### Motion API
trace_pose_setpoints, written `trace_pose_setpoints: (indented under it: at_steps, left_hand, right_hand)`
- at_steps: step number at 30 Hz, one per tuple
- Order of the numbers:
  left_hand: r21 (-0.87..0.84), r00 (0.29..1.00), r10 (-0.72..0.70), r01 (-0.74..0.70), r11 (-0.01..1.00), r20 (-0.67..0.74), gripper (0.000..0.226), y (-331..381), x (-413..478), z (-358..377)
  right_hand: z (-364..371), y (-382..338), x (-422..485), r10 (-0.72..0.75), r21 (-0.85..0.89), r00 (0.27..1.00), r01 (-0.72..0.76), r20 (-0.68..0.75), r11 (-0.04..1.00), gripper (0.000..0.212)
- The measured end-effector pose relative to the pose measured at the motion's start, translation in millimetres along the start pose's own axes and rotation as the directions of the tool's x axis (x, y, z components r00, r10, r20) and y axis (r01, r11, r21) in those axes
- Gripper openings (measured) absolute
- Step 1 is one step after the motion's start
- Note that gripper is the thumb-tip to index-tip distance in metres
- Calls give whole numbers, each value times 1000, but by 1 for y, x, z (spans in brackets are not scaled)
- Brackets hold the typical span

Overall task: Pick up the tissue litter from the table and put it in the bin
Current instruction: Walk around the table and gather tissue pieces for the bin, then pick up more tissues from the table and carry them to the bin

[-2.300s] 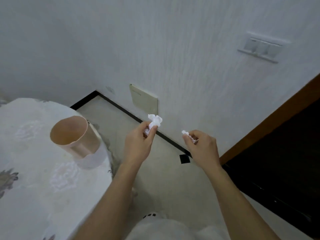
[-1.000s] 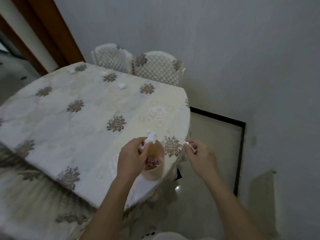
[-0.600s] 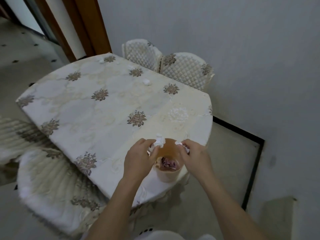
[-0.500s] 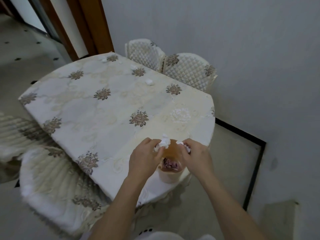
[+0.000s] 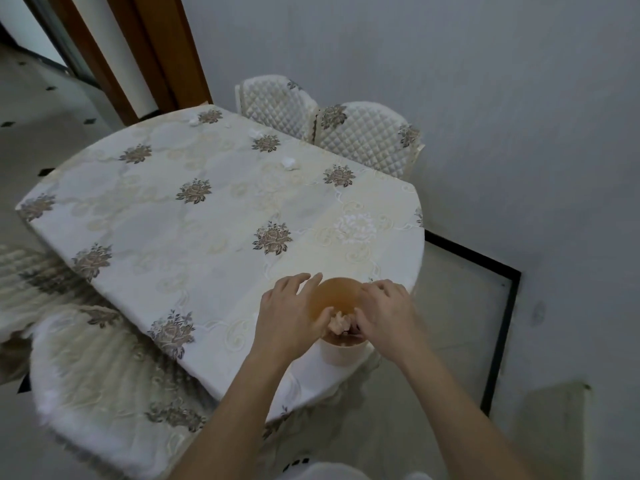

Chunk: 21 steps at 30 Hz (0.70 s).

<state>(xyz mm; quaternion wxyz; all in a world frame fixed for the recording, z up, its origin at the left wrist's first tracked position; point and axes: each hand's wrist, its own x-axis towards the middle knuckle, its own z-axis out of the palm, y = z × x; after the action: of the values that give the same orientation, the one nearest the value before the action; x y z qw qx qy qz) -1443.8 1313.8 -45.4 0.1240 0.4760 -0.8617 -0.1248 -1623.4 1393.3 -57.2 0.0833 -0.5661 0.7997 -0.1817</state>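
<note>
A small round beige bin point(image 5: 337, 296) stands near the near right edge of the table point(image 5: 207, 216). Both hands hover over its mouth. My left hand point(image 5: 289, 313) is on the left side with fingers spread and relaxed. My right hand point(image 5: 384, 311) is on the right side with fingers loosely bent, holding nothing. A crumpled tissue point(image 5: 339, 322) lies inside the bin between the hands. More tissue litter lies on the far part of the table: one piece point(image 5: 289, 163) mid-far, others point(image 5: 193, 121) near the far edge.
Two quilted white chairs point(image 5: 367, 136) stand behind the table against the grey wall. A covered chair point(image 5: 100, 368) sits at the near left. A wooden door frame point(image 5: 145, 53) is at the far left. Floor lies to the right of the table.
Both hands let go of their tissue pieces over the bin; a tissue now lies inside it. The fingers have opened. The view turned from the wall to the table.
</note>
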Motion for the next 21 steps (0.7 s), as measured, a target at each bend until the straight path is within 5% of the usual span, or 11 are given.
trace_pose_setpoints:
  at_steps: [11, 21]
  left_hand:
    - [61, 987, 116, -110, 992, -107, 55, 6, 19, -36]
    - [78, 947, 295, -287, 955, -124, 57, 48, 49, -51]
  right_hand:
    - [-44, -7, 13, -85, -40, 977, 79, -196, 996, 44]
    - [-85, 20, -3, 21, -94, 949, -53, -314, 994, 44]
